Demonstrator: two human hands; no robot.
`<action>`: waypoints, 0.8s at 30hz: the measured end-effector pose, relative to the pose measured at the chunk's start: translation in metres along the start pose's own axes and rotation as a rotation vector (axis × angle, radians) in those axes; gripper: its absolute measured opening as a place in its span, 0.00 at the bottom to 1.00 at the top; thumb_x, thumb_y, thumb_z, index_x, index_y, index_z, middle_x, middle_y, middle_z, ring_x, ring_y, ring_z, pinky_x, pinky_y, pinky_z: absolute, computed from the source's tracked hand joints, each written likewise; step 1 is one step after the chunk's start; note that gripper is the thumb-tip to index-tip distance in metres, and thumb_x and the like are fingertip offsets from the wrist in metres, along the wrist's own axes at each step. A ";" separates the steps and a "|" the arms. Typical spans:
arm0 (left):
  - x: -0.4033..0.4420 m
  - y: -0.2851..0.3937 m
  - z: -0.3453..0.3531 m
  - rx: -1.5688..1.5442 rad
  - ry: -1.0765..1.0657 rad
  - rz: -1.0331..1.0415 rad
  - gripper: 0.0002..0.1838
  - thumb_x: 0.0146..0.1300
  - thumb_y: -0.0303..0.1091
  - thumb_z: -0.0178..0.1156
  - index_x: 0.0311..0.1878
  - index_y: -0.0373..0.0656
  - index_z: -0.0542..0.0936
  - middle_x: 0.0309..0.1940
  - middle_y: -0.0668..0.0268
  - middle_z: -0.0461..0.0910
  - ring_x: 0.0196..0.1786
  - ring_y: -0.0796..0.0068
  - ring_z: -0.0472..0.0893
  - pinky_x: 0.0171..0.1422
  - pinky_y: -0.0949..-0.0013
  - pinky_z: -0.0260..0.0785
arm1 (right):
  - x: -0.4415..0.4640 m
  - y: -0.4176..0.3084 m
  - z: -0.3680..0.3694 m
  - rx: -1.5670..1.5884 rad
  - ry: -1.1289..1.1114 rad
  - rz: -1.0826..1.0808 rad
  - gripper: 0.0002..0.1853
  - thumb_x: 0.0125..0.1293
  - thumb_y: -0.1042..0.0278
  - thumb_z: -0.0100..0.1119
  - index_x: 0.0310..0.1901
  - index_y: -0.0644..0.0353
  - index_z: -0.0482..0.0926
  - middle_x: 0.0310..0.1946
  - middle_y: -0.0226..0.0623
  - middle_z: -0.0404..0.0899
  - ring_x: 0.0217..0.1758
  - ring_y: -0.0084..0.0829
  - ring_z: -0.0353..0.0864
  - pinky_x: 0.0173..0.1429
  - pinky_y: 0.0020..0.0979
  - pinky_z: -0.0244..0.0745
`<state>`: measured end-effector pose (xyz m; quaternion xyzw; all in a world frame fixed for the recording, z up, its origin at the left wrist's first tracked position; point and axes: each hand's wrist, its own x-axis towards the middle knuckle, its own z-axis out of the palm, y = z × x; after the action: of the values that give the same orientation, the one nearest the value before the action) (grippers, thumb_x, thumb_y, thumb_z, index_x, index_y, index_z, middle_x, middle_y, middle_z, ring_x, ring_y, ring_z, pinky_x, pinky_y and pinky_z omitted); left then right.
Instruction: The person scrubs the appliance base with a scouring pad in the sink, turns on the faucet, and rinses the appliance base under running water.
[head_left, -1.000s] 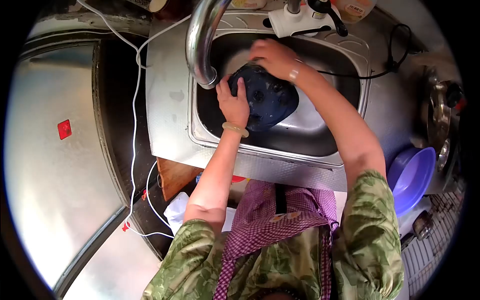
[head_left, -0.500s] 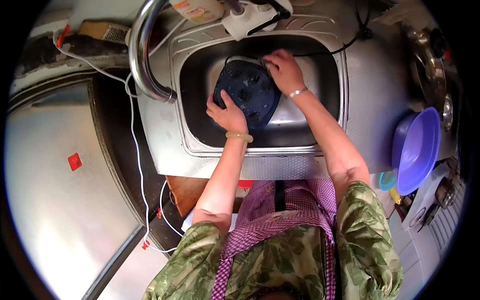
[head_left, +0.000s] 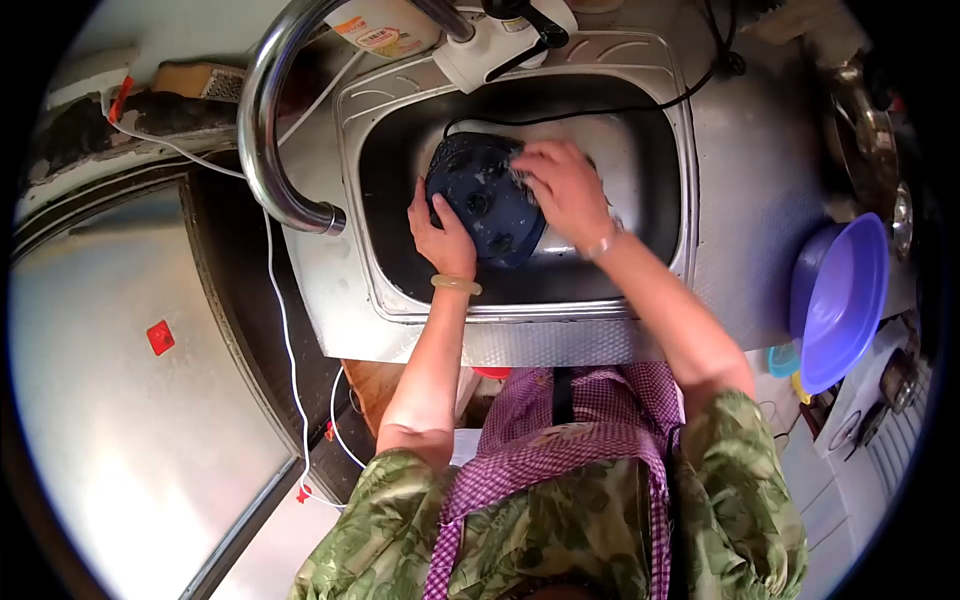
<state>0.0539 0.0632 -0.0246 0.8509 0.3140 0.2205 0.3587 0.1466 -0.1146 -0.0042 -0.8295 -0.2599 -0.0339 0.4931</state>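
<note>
A dark blue, rounded object (head_left: 485, 200) with dark round marks and pale specks is tilted inside the metal sink (head_left: 640, 215). My left hand (head_left: 441, 235) holds its lower left side, thumb on the face and fingers along the edge. Over the upper right of that face, my right hand (head_left: 562, 190) has its fingers bent together around something small and greyish that I cannot make out. A black cord (head_left: 600, 113) runs across the sink behind the blue object.
The curved metal faucet (head_left: 262, 150) reaches over the sink's left side. Behind the sink are a white fitting (head_left: 480, 55) and a bottle (head_left: 385, 25). A purple basin (head_left: 843, 300) stands at the right edge. A white cable (head_left: 278, 300) hangs at the left.
The view has shifted, so the faucet appears further left. My right hand has moved from the blue object's upper edge onto its face. My left hand keeps its hold.
</note>
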 end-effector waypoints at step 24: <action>-0.008 0.002 0.004 0.046 0.016 -0.024 0.21 0.77 0.37 0.51 0.67 0.39 0.76 0.60 0.50 0.78 0.62 0.48 0.77 0.68 0.55 0.66 | 0.002 -0.018 -0.017 0.069 0.036 0.218 0.18 0.55 0.65 0.72 0.49 0.54 0.85 0.48 0.38 0.80 0.51 0.45 0.80 0.56 0.40 0.77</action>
<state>0.0513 0.0545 -0.0272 0.8533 0.3320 0.2159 0.3391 0.1438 -0.1210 0.0191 -0.8348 -0.1604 0.0139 0.5266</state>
